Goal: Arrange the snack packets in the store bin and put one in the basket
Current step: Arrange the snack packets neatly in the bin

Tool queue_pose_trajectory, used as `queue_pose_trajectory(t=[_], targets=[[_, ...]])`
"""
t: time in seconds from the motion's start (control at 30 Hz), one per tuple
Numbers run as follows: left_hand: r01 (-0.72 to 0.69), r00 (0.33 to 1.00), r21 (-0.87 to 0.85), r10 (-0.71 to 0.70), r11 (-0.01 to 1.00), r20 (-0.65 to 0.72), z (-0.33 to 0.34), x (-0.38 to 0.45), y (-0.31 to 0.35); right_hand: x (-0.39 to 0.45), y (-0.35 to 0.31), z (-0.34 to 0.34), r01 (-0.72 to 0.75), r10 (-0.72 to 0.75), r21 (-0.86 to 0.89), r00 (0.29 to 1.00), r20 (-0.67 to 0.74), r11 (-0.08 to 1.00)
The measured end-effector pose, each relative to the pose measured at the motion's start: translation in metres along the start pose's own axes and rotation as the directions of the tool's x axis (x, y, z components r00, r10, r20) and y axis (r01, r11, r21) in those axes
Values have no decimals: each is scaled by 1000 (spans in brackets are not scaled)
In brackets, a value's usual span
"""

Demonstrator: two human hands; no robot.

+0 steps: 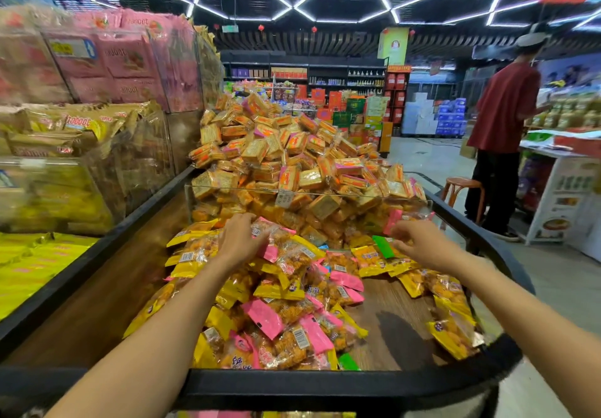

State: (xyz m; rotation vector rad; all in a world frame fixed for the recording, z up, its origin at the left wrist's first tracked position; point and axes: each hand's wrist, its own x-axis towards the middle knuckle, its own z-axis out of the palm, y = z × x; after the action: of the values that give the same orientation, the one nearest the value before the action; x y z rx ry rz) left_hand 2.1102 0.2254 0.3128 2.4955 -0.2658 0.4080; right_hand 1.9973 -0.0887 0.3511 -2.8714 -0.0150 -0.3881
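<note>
Snack packets (pixel 286 290) heaped loosely in the store bin (pixel 325 382), both hands reaching to the back of the pile.

The left hand (pixel 239 238) presses curled fingers onto a pink-and-yellow packet; the right hand (pixel 419 243) hovers with loose fingers, holding nothing. Pushing too hard could slide packets under the clear divider (pixel 325 194). No basket is visible.

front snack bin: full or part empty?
Part empty. Bare wood floor shows beside the loose packet heap, well below the black rim.

yellow and pink snack packets (pixel 283 290), black-rimmed wooden bin (pixel 325 382)
</note>
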Motion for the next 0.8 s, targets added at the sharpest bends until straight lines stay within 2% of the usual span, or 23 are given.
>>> queue_pose_trajectory(t=[0.1, 0.17, 0.33, 0.47, 0.6, 0.8], targets=[[-84, 994, 1, 84, 996, -76, 1, 0, 13, -17, 41, -16, -28, 29, -79, 999, 15, 997], [-140, 987, 1, 140, 990, -75, 8, 1, 29, -27, 67, -24, -49, 53, -118, 998, 33, 992], [-269, 958, 47, 263, 962, 117, 48, 21, 95, -38, 114, -30, -81, 93, -193, 994, 52, 978], [-320, 925, 51, 301, 946, 233, 102, 41, 145, -46, 134, -24, -86, 92, -157, 995, 31, 984], [-334, 884, 17, 307, 942, 352, 162, 36, 190, -49, 144, -19, -91, 90, -97, 996, -16, 991], [-242, 795, -111, 263, 964, 547, 234, 2, 223, -46, 155, -12, -35, 32, -56, 998, -53, 998]])
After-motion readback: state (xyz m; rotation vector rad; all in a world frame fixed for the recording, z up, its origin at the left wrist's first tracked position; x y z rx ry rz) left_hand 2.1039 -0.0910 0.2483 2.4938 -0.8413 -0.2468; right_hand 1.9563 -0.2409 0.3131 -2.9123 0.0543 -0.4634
